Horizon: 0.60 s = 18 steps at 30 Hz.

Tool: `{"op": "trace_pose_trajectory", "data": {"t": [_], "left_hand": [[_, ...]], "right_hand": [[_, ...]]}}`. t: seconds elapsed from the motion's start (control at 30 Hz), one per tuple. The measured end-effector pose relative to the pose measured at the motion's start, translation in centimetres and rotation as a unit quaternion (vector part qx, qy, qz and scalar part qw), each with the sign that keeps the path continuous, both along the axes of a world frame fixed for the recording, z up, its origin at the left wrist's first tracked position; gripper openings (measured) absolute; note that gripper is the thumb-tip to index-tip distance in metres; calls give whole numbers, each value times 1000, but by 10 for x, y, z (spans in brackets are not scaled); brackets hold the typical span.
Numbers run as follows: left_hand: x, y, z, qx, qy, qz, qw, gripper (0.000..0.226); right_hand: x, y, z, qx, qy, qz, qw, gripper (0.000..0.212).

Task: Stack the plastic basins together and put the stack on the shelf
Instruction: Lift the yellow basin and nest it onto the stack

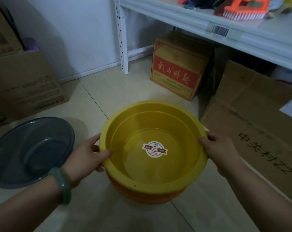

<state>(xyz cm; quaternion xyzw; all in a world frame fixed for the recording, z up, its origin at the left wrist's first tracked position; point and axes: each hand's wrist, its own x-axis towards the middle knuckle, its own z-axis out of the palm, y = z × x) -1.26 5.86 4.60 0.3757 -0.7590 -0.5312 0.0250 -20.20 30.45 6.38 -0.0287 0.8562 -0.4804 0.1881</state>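
A yellow plastic basin (158,185) with a round sticker in its bottom is in front of me, nested in an orange basin (147,197) whose rim shows below it. My left hand (90,156) grips the yellow rim on the left, thumb inside. My right hand (220,149) grips the rim on the right. A grey basin (24,148) rests on the tiled floor to the left, tilted, partly hidden by my left forearm. The white shelf (242,39) runs across the upper right.
An orange scrubbing brush (245,10) and other goods lie on the shelf. Under it stand a red-and-yellow carton (178,71) and brown cardboard boxes (252,114). Another cardboard box (24,84) sits at the left by the wall. A white shelf post (123,39) stands at centre back.
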Motion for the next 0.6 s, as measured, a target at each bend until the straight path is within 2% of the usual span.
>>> {"op": "trace_pose_trajectory", "data": {"t": [0.1,0.23,0.27,0.37,0.6], "left_hand": [[0,-1,-14,-98,-46,-32,994,60],[2,-2,-28,-160,-92,-45,982,58],[1,-2,-30,-171,-105,-43,979,62],[-4,1,-35,-167,-104,-57,979,65],[-10,5,-44,-149,-120,-65,979,63]], "right_hand": [[6,-4,-14,57,29,25,998,17],[12,-6,-35,117,57,62,989,13],[12,-5,-41,137,72,70,985,17],[13,-5,-48,166,78,75,980,36],[13,-9,-59,133,33,80,987,50]]}}
